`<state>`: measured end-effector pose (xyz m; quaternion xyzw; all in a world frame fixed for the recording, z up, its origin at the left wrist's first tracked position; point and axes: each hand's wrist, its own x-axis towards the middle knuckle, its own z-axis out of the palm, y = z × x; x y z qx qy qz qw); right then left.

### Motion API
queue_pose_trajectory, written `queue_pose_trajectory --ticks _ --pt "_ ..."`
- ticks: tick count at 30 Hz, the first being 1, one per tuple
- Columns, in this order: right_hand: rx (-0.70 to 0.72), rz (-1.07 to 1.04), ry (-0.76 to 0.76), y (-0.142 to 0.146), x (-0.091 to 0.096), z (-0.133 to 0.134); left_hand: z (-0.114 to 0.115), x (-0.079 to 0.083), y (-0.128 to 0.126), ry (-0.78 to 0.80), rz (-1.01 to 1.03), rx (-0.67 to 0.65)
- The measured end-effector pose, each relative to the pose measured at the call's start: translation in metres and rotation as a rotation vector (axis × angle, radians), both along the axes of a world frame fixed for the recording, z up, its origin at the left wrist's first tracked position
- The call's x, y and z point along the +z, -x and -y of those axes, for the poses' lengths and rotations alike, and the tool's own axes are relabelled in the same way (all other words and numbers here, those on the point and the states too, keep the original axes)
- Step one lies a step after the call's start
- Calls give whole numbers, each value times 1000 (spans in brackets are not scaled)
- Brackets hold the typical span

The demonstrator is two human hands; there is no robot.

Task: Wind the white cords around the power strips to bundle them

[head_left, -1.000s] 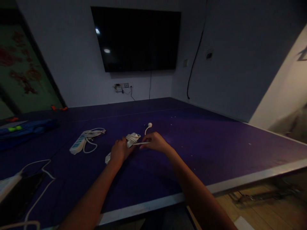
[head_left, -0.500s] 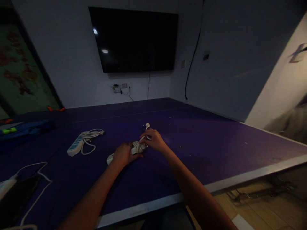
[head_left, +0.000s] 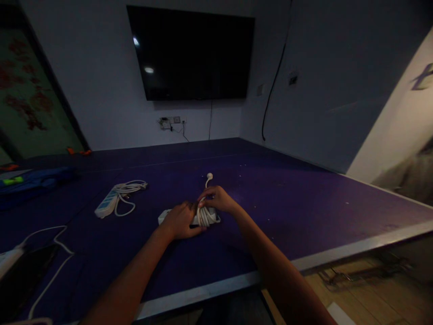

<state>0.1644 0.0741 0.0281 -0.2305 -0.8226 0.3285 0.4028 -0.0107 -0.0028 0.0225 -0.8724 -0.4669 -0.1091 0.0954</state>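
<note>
A white power strip (head_left: 163, 217) lies on the purple tabletop, with its white cord (head_left: 204, 217) wound in several turns around its right part. My left hand (head_left: 181, 220) is wrapped over the middle of the strip and grips it, hiding much of its top. My right hand (head_left: 216, 200) pinches the cord just above the windings. From these fingers a short length of cord runs up to a round white plug (head_left: 209, 175) on the table.
Left of the hands lies a second power strip (head_left: 107, 201) with blue sockets and a loosely bundled cord. A dark flat device (head_left: 29, 275) and a white cable sit at the near left. Blue cloth (head_left: 43, 183) lies farther back. The table's pale edge (head_left: 203, 294) runs along the front.
The strip has turned and shifted slightly right, with my left hand moving along with it. My right hand stays close to the windings, still pinching the cord. More of the wound cord shows.
</note>
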Motion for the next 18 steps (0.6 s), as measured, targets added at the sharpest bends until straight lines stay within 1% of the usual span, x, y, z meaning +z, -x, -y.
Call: queue_pose_trajectory --ticks 6,11,14,18 --pt "61 18 171 -5 -3 -6 0 -5 -1 -114 -28 -71" --pt "144 -35 289 -7 -7 -9 -1 -10 -1 -219 -34 -101" --pt "169 -64 323 -7 -7 -10 -3 -13 0 -277 -10 -115" --pt "162 -79 353 -6 -7 -9 -6 -17 2 -353 32 -129"
